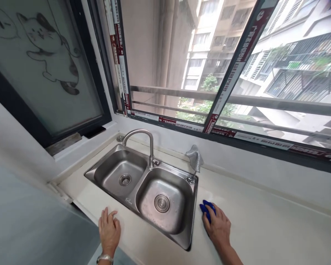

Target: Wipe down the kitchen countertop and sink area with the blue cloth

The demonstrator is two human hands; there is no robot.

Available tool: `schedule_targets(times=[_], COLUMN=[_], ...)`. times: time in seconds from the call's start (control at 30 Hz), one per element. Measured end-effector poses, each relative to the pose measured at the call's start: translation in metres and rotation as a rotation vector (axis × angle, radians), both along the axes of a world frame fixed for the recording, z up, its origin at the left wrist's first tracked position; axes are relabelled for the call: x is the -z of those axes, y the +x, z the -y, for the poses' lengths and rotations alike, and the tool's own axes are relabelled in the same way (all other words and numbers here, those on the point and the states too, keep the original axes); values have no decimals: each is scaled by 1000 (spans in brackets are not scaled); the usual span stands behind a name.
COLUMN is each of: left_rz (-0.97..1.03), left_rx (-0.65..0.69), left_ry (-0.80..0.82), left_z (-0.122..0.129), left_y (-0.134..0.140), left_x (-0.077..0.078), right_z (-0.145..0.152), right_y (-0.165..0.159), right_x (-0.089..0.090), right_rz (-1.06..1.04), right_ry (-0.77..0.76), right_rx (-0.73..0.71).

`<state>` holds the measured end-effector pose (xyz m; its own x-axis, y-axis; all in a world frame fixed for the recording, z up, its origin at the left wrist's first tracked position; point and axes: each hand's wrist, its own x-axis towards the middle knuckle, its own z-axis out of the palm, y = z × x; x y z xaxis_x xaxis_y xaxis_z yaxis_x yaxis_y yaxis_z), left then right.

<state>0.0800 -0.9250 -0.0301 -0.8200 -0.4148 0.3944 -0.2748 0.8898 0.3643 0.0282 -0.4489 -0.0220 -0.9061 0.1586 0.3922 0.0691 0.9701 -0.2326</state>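
Note:
My right hand presses a bunched blue cloth onto the pale countertop, just right of the sink. Its fingers are bent over the cloth and cover part of it. My left hand, with a metal band at the wrist, is over the front strip of the counter, left of the sink's front edge. Nothing is in it, and its fingers are slightly apart. Between and beyond my hands lies the double-bowl steel sink, with a drain in each bowl.
A curved faucet rises behind the sink's divider. Grey wrapping stands at the sink's back right corner. Behind the counter run a white wall and a dark window frame with printed tape. A frosted window with a cat drawing is at left.

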Motion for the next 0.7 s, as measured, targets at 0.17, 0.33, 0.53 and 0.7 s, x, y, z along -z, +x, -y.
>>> schedule_targets(times=[0.17,0.33,0.53,0.7], left_rz=[57,73,45,-31], left_rx=[124,114,166,239], left_ry=[-45,-82,-26,24], left_z=[9,8,10,11], left_y=[24,33,36,40], left_x=[13,17,29,39], right_z=[7,10,-13,-49], right_y=[-23,-16,-9,-16], right_x=[5,12,16,-8], right_rz=[-9,-57,-48,-121], right_ry=[36,1,-406,-761], right_rx=[69,79,1,403])
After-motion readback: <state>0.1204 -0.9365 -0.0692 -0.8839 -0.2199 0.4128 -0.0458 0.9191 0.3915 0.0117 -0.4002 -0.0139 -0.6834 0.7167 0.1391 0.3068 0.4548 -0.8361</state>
